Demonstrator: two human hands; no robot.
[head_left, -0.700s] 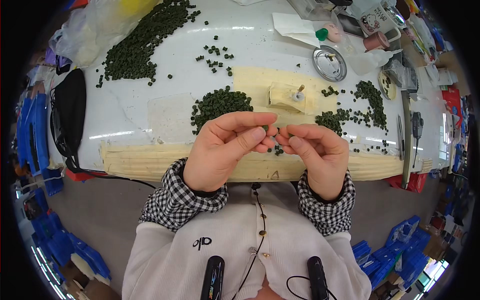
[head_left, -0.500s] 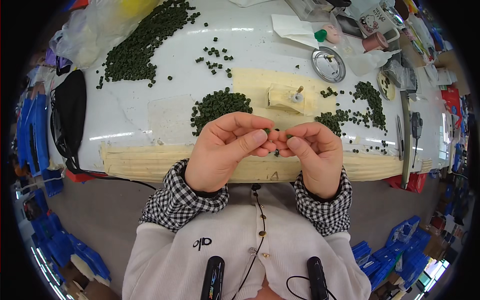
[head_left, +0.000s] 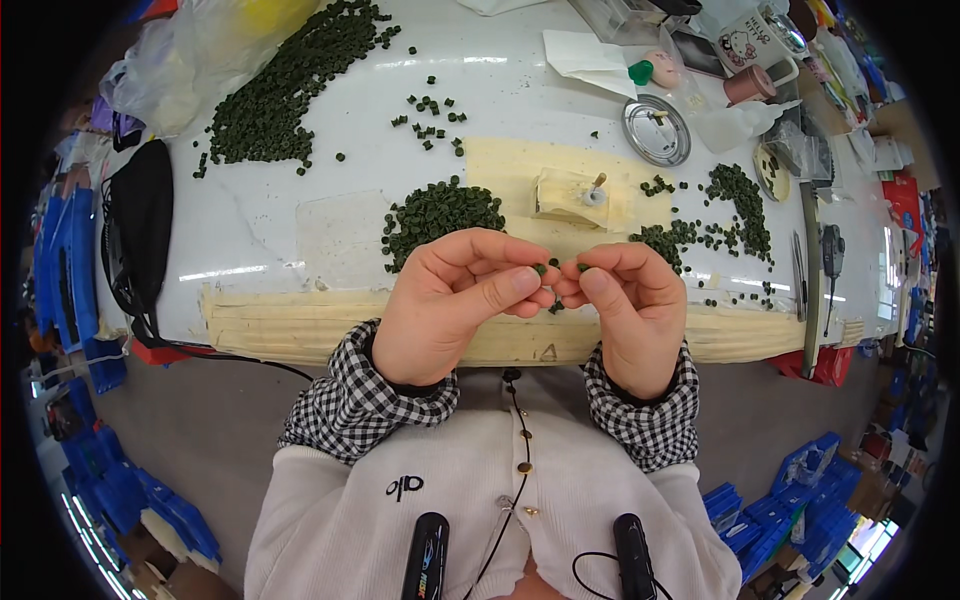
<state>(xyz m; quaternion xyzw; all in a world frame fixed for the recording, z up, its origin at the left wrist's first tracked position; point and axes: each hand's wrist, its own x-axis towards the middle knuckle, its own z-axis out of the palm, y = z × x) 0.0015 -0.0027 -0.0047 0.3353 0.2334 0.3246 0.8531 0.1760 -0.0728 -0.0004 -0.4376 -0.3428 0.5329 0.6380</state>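
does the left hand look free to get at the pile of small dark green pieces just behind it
Probably yes: the pile of small dark green pieces lies right beyond the left hand on the white table with nothing between, though its fingers already pinch one green piece.

Clear plastic bag (head_left: 165, 65), table's far-left corner

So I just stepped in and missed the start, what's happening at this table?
A person in checked cuffs holds both hands together over the near edge of a white table. The left hand and right hand each pinch a small dark green piece at the fingertips, close together. Just beyond the hands lies a pile of green pieces, with a bigger heap at the far left and more scattered to the right. A round metal lid sits farther back.
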